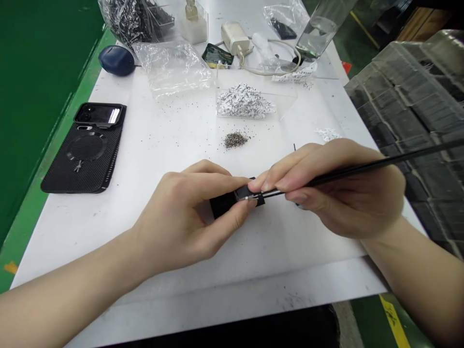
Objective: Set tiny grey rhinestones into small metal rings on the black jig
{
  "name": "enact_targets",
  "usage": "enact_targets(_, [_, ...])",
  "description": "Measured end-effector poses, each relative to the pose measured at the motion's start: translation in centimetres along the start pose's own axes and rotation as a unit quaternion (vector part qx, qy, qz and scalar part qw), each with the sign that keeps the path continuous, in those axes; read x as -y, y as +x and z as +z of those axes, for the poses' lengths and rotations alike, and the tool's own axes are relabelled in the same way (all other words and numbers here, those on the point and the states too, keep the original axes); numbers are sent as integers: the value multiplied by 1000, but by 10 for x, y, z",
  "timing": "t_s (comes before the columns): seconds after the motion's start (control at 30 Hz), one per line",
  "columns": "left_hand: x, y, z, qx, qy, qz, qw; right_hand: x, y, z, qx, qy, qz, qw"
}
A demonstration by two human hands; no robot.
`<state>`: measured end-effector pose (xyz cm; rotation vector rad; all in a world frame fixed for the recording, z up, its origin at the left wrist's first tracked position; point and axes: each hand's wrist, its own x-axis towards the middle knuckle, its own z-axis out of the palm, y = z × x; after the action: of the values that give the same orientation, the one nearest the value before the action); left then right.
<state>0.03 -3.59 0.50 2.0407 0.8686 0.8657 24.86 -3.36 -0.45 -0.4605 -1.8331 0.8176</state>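
Near the middle of the white table, my left hand [181, 212] pinches a small black rectangular part [222, 205] between thumb and fingers. My right hand [348, 193] is closed around thin black tweezers [326, 177], whose tips reach the part from the right. At those tips sits a tiny white piece [247, 197]. Fingertips of both hands nearly meet over the part and hide some of it. Beyond them lies a heap of tiny metallic bits [235, 140]. Farther back, a clear tray [284, 104] holds a mound of small white pieces [244, 101].
A black-cased phone [87, 150] and a dark blue rounded object [116, 60] lie at left. Clear plastic bags [174, 67], a white charger [235, 37] with cable and a clear liquid container [322, 31] occupy the back. Stacked clear boxes [409, 96] flank the right edge.
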Motion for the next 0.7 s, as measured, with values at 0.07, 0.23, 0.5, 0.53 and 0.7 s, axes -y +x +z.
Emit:
enact_targets(0.07, [0,1,0,4,4,2,1000,0,-1,0,2,-14,-1,1000])
enact_targets(0.23, [-1,1,0,7,14,4,1000,2,-1,0,-4,-23,-3,1000])
enact_targets(0.5, [0,0,-1,17,-2,4,1000,1,0,-1,-1,-6,10,1000])
enact_targets(0.53, [0,0,-1,18,-4,4,1000,2,0,-1,-2,-7,13,1000])
enact_targets(0.7, [-1,1,-1,20,-3,3,1000,1,-1,0,-11,-2,24,1000])
